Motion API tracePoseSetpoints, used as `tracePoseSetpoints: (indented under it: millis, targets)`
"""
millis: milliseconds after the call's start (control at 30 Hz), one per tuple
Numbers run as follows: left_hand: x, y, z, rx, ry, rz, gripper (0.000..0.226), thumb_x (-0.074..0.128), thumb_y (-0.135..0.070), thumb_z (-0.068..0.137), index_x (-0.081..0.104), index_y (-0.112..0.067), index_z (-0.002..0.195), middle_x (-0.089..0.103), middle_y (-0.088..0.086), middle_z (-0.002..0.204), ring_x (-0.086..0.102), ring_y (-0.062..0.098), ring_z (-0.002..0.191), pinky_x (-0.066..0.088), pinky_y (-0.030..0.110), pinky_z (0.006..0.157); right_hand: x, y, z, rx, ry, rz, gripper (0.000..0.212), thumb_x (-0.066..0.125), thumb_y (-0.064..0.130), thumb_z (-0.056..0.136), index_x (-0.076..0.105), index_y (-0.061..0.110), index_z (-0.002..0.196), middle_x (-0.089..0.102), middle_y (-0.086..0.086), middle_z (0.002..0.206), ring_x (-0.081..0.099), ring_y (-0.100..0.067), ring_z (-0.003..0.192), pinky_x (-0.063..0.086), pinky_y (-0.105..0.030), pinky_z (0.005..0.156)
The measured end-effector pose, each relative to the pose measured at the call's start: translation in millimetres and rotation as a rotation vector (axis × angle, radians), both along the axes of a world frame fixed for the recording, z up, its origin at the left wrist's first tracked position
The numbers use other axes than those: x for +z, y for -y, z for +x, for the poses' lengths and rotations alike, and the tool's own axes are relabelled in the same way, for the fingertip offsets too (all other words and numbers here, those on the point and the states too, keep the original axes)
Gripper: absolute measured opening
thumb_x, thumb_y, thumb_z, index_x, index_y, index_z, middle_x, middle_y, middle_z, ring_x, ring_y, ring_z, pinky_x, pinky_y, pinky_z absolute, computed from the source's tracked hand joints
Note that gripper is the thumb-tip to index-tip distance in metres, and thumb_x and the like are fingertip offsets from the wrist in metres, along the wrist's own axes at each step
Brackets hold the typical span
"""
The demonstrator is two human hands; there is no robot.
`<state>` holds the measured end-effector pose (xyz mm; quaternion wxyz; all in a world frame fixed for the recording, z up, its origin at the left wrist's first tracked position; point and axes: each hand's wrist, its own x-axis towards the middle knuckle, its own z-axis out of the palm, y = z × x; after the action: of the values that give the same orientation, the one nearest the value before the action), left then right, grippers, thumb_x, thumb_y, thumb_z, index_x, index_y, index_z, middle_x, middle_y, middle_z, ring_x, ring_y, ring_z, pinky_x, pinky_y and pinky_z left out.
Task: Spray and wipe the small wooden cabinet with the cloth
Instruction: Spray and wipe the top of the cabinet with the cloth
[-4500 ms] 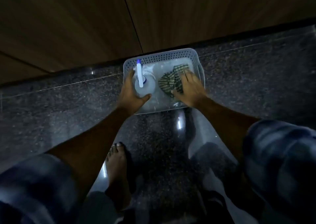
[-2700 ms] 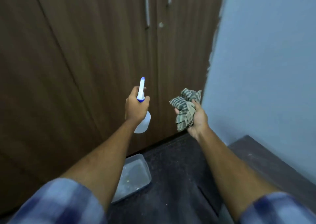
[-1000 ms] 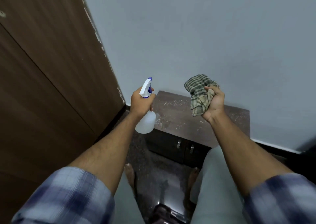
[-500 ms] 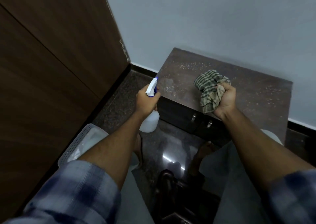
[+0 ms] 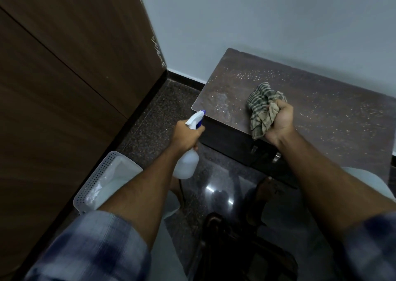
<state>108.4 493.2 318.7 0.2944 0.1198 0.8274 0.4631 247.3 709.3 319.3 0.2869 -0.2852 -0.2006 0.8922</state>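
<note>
The small dark wooden cabinet stands against the pale wall, its top dotted with droplets and a wet patch near its left corner. My left hand grips a white spray bottle with a blue-tipped nozzle, which points at the cabinet's left corner. My right hand holds a bunched green checked cloth over the cabinet's front edge. Whether the cloth touches the top I cannot tell. Two metal door handles show below my right wrist.
A white perforated plastic basket sits on the speckled dark floor by the tall brown wooden wardrobe at left. My bare feet stand on the glossy floor in front of the cabinet. A dark object lies at the bottom centre.
I lifted bottle and cloth out of the basket, then turned from the wardrobe to the cabinet. Over the last second both hands came down, the cloth now lying over the cabinet's front edge.
</note>
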Motion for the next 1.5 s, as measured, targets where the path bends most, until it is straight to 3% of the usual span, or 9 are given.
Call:
tracePoseSetpoints:
  millis: [233,400,500,600,767,1033,1267,1433,1500]
  targets:
    - [-16,4,-6,-0.011,0.123,0.051,0.017,0.064,-0.006,0.094,0.074,0.002,0.105,0.055,0.016,0.055,0.049,0.023,0.035,0.044,0.026,0.043,-12,4,-20,0.085,0.175,0.081,0.035,0.041,0.010,0.077,0.067,0.002,0.099,0.064,-0.011,0.092,0.061,-0.020,0.074,0.052,-0.031,0.071]
    - [-19,5,-18,-0.002,0.142,0.111,0.022,0.057,0.000,0.095,0.076,-0.006,0.105,0.069,0.023,0.091,0.049,0.022,0.037,0.044,0.027,0.041,-16,-1,-58,-0.076,0.574,0.663,0.017,0.044,-0.002,0.087,0.056,0.010,0.089,0.051,-0.002,0.070,0.050,-0.009,0.052,0.041,-0.024,0.047]
    - [-20,6,-27,-0.020,0.132,0.140,0.026,0.057,-0.001,0.094,0.076,-0.018,0.096,0.072,0.031,0.110,0.051,0.027,0.041,0.047,0.030,0.045,-27,8,-84,0.099,0.726,1.045,0.036,0.041,0.001,0.095,0.051,-0.001,0.129,0.058,-0.009,0.108,0.057,-0.004,0.080,0.049,-0.013,0.068]
    - [-22,8,-33,-0.026,0.159,0.161,0.031,0.058,0.000,0.095,0.076,-0.025,0.092,0.075,0.028,0.112,0.054,0.030,0.049,0.048,0.030,0.047,-47,27,-98,0.464,0.928,1.437,0.046,0.040,0.024,0.097,0.046,0.006,0.139,0.046,-0.017,0.146,0.044,-0.029,0.136,0.036,-0.045,0.115]
    - [-29,8,-45,0.012,0.213,0.170,0.027,0.057,0.003,0.093,0.076,-0.008,0.110,0.081,0.004,0.086,0.051,0.024,0.041,0.048,0.030,0.044,-53,27,-94,0.921,0.786,2.121,0.069,0.018,0.048,0.095,0.017,0.023,0.160,0.008,-0.001,0.167,0.003,-0.024,0.154,0.002,-0.048,0.125]
    - [-19,4,-48,-0.008,0.209,0.199,0.024,0.076,-0.013,0.092,0.076,-0.001,0.113,0.079,0.022,0.098,0.059,0.033,0.060,0.046,0.028,0.042,-47,-20,-97,0.584,1.536,1.653,0.065,0.026,0.044,0.103,0.023,0.011,0.158,0.018,-0.014,0.166,0.009,-0.036,0.153,0.005,-0.054,0.123]
    - [-11,4,-57,0.004,0.240,0.239,0.026,0.078,-0.029,0.086,0.079,-0.012,0.105,0.077,0.027,0.100,0.056,0.035,0.056,0.046,0.029,0.044,-52,10,-99,1.010,0.658,2.243,0.064,0.030,0.040,0.099,0.017,0.024,0.160,0.010,-0.002,0.168,0.004,-0.023,0.155,0.003,-0.048,0.125]
    - [-10,13,-62,-0.019,0.226,0.205,0.031,0.073,-0.032,0.095,0.079,-0.003,0.104,0.079,0.020,0.104,0.055,0.034,0.049,0.049,0.030,0.045,-49,-24,-104,0.646,1.413,1.757,0.065,0.027,0.042,0.103,0.013,0.016,0.160,0.004,-0.009,0.169,0.001,-0.032,0.155,0.002,-0.052,0.125]
    - [-8,13,-63,-0.021,0.228,0.218,0.036,0.075,-0.034,0.092,0.078,-0.002,0.106,0.079,0.019,0.104,0.054,0.032,0.045,0.049,0.031,0.044,-47,-1,-124,0.701,1.378,1.828,0.066,0.019,0.050,0.104,0.016,0.014,0.159,0.006,-0.013,0.168,0.001,-0.036,0.154,0.001,-0.053,0.123]
